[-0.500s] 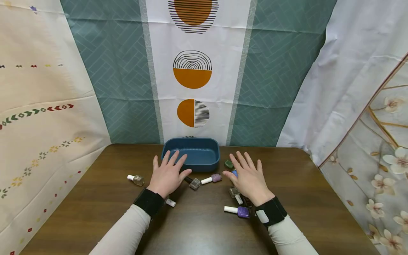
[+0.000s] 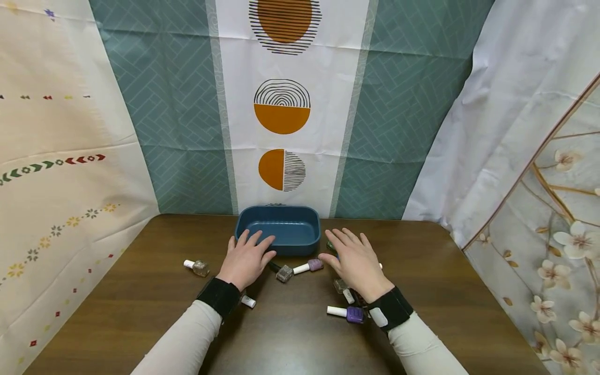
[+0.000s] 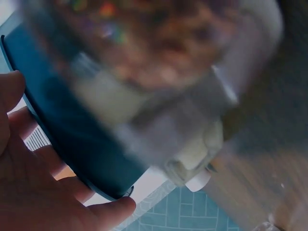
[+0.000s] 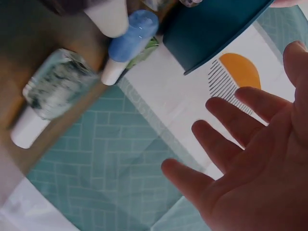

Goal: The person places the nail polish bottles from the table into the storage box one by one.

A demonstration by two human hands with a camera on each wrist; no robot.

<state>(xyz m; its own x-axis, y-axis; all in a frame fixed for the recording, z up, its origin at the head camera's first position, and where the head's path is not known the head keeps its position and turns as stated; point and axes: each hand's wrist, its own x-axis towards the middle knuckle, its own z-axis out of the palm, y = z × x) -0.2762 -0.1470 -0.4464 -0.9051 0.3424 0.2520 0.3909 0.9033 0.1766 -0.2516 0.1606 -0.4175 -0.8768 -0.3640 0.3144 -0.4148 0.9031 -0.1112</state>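
Note:
My left hand (image 2: 246, 264) hovers palm down, fingers spread and relaxed, its fingertips overlapping the front left of a blue rectangular bin (image 2: 300, 249). Just right of its thumb lies a grey glitter nail polish bottle (image 2: 284, 273). A blurred bottle of coppery glitter polish (image 3: 163, 53) looms close in the left wrist view. Holding nothing, my right hand (image 2: 357, 265) stretches over several bottles right of the bin and partly hides them. Among these are a blue bottle (image 4: 137, 31) with a white cap and a clear flecked one (image 4: 60, 84).
A glittery bottle (image 2: 200, 268) lies at the far left. Light purple polish (image 2: 315, 264) rests before the bin, and dark purple polish (image 2: 354, 314) lies nearer me. A white cap (image 2: 248, 301) shows beside my left wrist. Patterned cloths (image 2: 187, 130) hang behind the wooden table (image 2: 290, 338).
My right hand has shifted slightly left, uncovering a white cap tip at its right. My left fingertips sit slightly lower in view. The head view has tilted slightly; the bottles and bin stay put.

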